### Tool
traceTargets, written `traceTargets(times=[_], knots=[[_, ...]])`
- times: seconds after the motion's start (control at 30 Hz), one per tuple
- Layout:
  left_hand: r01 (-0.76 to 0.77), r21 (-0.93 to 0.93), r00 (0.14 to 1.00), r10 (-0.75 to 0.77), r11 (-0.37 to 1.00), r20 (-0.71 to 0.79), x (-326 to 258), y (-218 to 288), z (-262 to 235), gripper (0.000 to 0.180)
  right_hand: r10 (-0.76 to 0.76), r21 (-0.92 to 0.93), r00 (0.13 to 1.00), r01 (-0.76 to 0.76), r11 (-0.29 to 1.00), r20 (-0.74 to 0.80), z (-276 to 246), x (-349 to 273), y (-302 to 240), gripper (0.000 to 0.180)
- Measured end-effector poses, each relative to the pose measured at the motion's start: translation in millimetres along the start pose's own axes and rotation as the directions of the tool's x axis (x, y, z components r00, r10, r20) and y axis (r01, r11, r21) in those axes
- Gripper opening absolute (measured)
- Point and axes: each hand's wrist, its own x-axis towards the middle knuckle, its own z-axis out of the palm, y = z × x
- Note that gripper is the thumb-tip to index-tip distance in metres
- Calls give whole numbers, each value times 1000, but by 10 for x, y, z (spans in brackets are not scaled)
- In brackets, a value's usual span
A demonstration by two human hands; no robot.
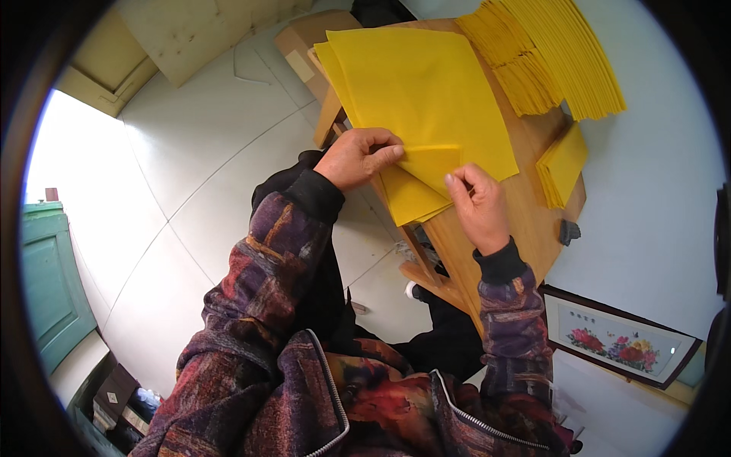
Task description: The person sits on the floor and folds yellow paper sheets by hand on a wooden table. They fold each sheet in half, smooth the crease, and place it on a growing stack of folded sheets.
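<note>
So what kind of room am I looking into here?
Probably a small home workroom, not a factory: a plain wooden table carrying stacks of yellow paper sheets, a pale tiled floor, and a framed flower picture leaning nearby.

The wooden tabletop (533,206) is crowded: a large yellow paper sheet (426,91) covers its middle, a fanned stack of yellow sheets (556,61) fills the far right, and a smaller yellow pile (563,164) sits at the right edge. Bare wood lies open only beside the right hand (480,206), towards the near corner.
</note>
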Motion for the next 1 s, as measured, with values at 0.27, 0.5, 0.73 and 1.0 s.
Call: traceTargets(times=[0.27,0.5,0.73,1.0], knots=[[-57,-16,998,57,998,12,22,-40,18,19,-241,-294,922,149,944,-303,138,1,24,14],[-25,0,1000,25,1000,-4,-5,-8,12,19,-357,-455,927,368,811,115,414,-488,15,22],[13,-49,1000,-13,999,10,9,-14,18,19,-356,-380,929,366,849,100,362,-397,110,16],[7,-78,1000,-7,997,8,8,-49,16,19,-231,-125,963,248,961,141,279,-287,107,12]])
